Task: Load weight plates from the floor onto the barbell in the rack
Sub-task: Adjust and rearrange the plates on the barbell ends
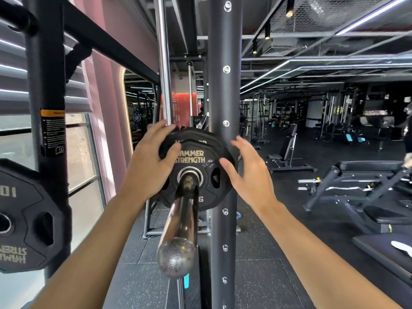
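A: Black rubber, gold lettering: your weight plate [196, 168] is already threaded on the barbell sleeve [182, 219], partway along it, with the sleeve's bare chrome end pointing back at you.

B: And your hands?

A: Your left hand [151, 161] presses the plate's upper-left rim, fingers [160, 132] spread wide over the edge and thumb on the face. Your right hand [249, 172] is open too, fingers straight; the thumb looks to touch the plate's right edge, the rest hang just off it. Neither hand curls round anything.

B: So which way does it go?

A: Straight ahead of your fingers. The sleeve's long axis runs away from you, toward the rack upright [225, 108] just beyond your right fingers. I'd judge the plate needs pushing further inward; your left hand has the better contact.
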